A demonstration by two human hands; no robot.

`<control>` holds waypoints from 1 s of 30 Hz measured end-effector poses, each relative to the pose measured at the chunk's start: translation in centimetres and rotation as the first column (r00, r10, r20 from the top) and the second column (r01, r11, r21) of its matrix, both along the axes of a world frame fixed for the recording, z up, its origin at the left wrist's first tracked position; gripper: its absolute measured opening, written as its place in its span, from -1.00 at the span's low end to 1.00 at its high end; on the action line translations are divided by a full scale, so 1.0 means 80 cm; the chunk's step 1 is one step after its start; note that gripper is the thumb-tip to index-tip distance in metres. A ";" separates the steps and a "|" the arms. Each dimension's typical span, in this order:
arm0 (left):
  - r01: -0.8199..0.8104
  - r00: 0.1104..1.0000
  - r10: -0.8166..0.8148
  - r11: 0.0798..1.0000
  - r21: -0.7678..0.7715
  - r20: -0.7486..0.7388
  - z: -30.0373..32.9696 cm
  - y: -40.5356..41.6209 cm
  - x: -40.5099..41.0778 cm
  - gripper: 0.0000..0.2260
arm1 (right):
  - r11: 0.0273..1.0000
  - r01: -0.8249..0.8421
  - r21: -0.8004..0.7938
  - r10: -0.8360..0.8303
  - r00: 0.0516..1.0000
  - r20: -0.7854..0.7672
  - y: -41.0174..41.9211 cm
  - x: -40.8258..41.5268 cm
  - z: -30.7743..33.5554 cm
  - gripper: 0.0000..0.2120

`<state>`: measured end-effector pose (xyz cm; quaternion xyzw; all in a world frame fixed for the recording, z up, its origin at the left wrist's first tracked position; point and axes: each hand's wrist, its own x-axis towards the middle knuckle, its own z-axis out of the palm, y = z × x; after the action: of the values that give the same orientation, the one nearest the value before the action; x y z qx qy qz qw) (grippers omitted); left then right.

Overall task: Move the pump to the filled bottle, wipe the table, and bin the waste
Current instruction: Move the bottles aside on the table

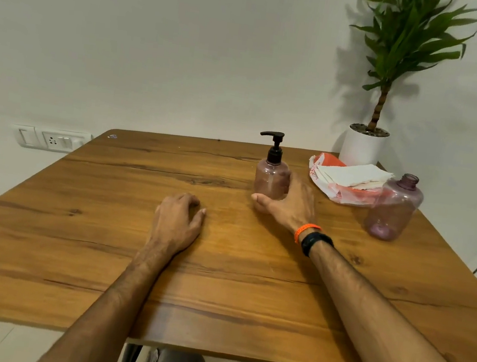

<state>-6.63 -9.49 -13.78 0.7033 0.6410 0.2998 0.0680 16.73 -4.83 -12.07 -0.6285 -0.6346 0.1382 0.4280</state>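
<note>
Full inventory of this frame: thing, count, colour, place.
pump bottle: 1, pinkish clear with black pump, table's far middle
open bottle: 1, purplish clear, no cap, right edge
folded cloths: small stack, white, on the bag
plastic bag: 1, white and orange, far right
potted plant: 1, green in white pot, far right corner
wall sockets: 1 panel, white, left wall
table: 1, brown wood
left hand: resting on table
right hand: at the pump bottle's base

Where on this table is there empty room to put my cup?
The wooden table is bare on its whole left half, left of the left hand, and along the near edge between the forearms. The far right corner is crowded: pink pump bottle, orange-white plastic bag with tissues, open pink bottle.
</note>
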 end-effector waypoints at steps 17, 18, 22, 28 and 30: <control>0.006 1.000 -0.006 1.000 0.002 0.000 -0.007 0.005 -0.004 -0.70 | 0.997 0.036 -0.070 -0.042 0.995 -0.088 0.057 -0.028 0.010 -0.14; 0.002 1.000 -0.002 1.000 -0.005 -0.002 -0.006 0.004 -0.004 -0.70 | 0.997 0.037 -0.061 -0.043 0.994 -0.098 0.050 -0.023 0.010 -0.19; 0.014 0.999 -0.011 0.998 -0.062 0.044 0.004 -0.002 -0.003 -0.69 | 1.000 0.012 0.002 -0.012 0.992 -0.126 0.017 0.000 0.007 -0.49; 0.033 0.977 -0.045 0.998 0.058 0.208 0.038 -0.006 0.054 -0.70 | 0.998 0.058 0.025 -0.055 0.994 -0.094 -0.011 0.052 0.002 -0.83; 0.082 0.966 -0.102 0.992 0.096 0.236 0.054 0.003 0.090 -0.71 | 0.995 0.098 0.009 -0.097 0.993 -0.071 -0.013 0.068 0.004 -0.89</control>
<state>0.56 -9.25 -9.50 0.6932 0.5813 0.4062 0.1288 22.20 -5.85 -11.79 -0.6509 -0.5883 0.1351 0.4603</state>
